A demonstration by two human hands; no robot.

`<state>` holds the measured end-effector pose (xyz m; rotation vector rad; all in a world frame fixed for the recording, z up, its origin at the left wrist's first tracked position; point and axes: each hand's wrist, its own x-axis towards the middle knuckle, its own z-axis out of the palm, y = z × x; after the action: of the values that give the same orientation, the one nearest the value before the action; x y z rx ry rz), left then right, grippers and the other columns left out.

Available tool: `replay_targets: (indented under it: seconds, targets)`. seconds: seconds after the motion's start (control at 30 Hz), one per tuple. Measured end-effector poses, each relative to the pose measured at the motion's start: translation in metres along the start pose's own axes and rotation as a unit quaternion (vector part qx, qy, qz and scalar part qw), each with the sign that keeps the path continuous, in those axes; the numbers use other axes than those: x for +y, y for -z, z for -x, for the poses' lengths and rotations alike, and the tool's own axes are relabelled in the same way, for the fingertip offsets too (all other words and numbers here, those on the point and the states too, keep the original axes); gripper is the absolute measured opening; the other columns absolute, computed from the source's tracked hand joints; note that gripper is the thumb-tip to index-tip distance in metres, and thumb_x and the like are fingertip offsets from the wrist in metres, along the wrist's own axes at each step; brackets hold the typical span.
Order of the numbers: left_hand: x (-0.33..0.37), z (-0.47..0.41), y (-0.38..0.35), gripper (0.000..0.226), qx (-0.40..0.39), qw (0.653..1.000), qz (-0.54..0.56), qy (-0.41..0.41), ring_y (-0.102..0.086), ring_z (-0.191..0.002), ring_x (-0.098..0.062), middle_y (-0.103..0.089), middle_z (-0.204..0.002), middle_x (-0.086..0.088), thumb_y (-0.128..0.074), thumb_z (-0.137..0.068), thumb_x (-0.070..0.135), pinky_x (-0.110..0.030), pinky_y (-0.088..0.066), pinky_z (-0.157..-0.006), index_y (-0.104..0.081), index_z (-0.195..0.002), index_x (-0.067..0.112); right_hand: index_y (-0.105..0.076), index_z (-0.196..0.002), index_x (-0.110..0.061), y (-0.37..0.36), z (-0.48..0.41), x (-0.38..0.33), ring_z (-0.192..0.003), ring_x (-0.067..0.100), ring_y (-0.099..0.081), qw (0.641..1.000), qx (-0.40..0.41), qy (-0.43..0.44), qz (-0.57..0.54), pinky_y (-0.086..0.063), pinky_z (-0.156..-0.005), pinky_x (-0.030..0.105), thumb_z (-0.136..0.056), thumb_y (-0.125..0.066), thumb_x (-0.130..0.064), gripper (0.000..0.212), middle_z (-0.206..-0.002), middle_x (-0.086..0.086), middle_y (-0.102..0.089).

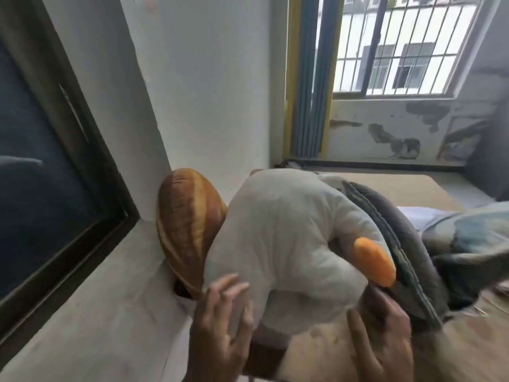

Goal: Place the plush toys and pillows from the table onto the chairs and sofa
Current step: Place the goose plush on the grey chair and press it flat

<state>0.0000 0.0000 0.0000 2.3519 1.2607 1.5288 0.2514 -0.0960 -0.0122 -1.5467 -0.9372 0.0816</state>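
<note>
Matt, soft grey plush toy; smooth printed-cloth bread pillow; wall apparently matt plaster.

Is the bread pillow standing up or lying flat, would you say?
Standing on end: the bread pillow leans between wall and white plush.

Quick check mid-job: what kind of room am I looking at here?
Probably a home living room: a barred window with a blue curtain, a large dark framed screen on the wall, and a white plush toy beside a bread-shaped pillow.
</note>
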Motion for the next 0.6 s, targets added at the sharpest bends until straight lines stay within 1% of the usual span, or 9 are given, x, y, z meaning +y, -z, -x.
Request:
replay_targets:
  seconds: [0.07,0.13,0.23,0.33,0.4,0.47,0.53,0.57,0.6]
  targets:
    - [-0.006,-0.029,-0.005,0.039,-0.003,0.996,0.066,0.061,-0.057,-0.122,-0.013,-0.059,-0.132,0.004,-0.053,-0.095,0.043,-0.045,-0.051,-0.098,-0.067,-0.122,0.019,-0.056,-0.136,-0.015,-0.029,-0.011,-0.023,-0.127,0.027,-0.054,0.998,-0.023,0.042,0.038,-0.046,-0.105,0.043,-0.088,-0.055,-0.064,0.068,-0.137,0.005,-0.053]
    - [-0.017,-0.059,-0.009,0.052,-0.039,0.988,0.062,0.136,-0.052,-0.128,-0.019,-0.054,-0.138,-0.002,-0.049,-0.094,0.051,-0.050,-0.049,-0.102,-0.059,-0.134,0.020,-0.057,-0.136,-0.018,-0.041,-0.027,-0.035,-0.130,0.019,-0.050,0.992,-0.080,0.056,0.076,-0.045,-0.105,0.040,-0.090,-0.055,-0.059,0.061,-0.139,0.001,-0.051]
    - [-0.026,-0.082,-0.026,0.075,-0.091,0.971,0.060,0.212,-0.039,-0.142,-0.022,-0.040,-0.155,-0.004,-0.038,-0.089,0.068,-0.050,-0.036,-0.115,-0.043,-0.150,0.025,-0.046,-0.146,-0.022,-0.060,-0.038,-0.034,-0.137,0.016,-0.047,0.981,-0.141,0.053,0.125,-0.042,-0.112,0.044,-0.086,-0.059,-0.070,0.078,-0.145,-0.001,-0.051]
    - [-0.033,-0.095,-0.046,0.093,-0.137,0.964,0.029,0.226,-0.024,-0.152,-0.021,-0.034,-0.163,-0.005,-0.026,-0.084,0.079,-0.046,-0.021,-0.124,-0.034,-0.157,0.023,-0.027,-0.158,-0.031,-0.081,-0.043,-0.032,-0.148,0.012,-0.034,0.971,-0.228,-0.040,0.061,-0.033,-0.122,0.045,-0.074,-0.071,-0.075,0.104,-0.160,-0.008,-0.037]
    - [-0.036,-0.093,-0.054,0.089,-0.151,0.961,0.039,0.229,-0.038,-0.145,-0.024,-0.049,-0.153,-0.005,-0.030,-0.086,0.080,-0.048,-0.031,-0.120,-0.041,-0.153,0.022,-0.021,-0.158,-0.039,-0.089,-0.045,-0.030,-0.149,0.008,-0.032,0.966,-0.242,-0.090,-0.001,-0.033,-0.122,0.043,-0.072,-0.078,-0.070,0.108,-0.162,-0.015,-0.032]
    - [-0.039,-0.090,-0.056,0.069,-0.117,0.959,0.102,0.236,-0.059,-0.124,-0.019,-0.067,-0.130,0.000,-0.041,-0.094,0.070,-0.046,-0.047,-0.107,-0.057,-0.140,0.021,-0.025,-0.157,-0.041,-0.094,-0.043,-0.034,-0.146,0.005,-0.036,0.968,-0.229,-0.095,-0.038,-0.036,-0.120,0.043,-0.073,-0.082,-0.060,0.103,-0.157,-0.021,-0.037]
    - [-0.038,-0.092,-0.048,0.045,-0.069,0.952,0.166,0.246,-0.065,-0.105,-0.001,-0.072,-0.108,0.012,-0.050,-0.103,0.049,-0.033,-0.053,-0.100,-0.068,-0.126,0.015,-0.030,-0.154,-0.044,-0.097,-0.040,-0.046,-0.140,0.000,-0.041,0.968,-0.226,-0.088,-0.069,-0.039,-0.119,0.042,-0.076,-0.085,-0.051,0.096,-0.144,-0.035,-0.041]
    - [-0.037,-0.095,-0.041,0.038,-0.047,0.951,0.185,0.245,-0.064,-0.098,0.006,-0.071,-0.103,0.015,-0.051,-0.104,0.040,-0.022,-0.052,-0.097,-0.071,-0.122,0.013,-0.032,-0.153,-0.045,-0.097,-0.039,-0.052,-0.137,-0.004,-0.043,0.968,-0.224,-0.080,-0.083,-0.041,-0.117,0.041,-0.077,-0.085,-0.049,0.093,-0.139,-0.040,-0.042]
    - [-0.033,-0.099,-0.034,0.035,-0.026,0.951,0.194,0.240,-0.064,-0.097,0.008,-0.072,-0.103,0.014,-0.053,-0.104,0.034,-0.012,-0.049,-0.094,-0.071,-0.122,0.010,-0.033,-0.151,-0.048,-0.096,-0.038,-0.059,-0.134,-0.007,-0.046,0.969,-0.217,-0.073,-0.091,-0.043,-0.115,0.041,-0.077,-0.085,-0.048,0.090,-0.136,-0.043,-0.044]
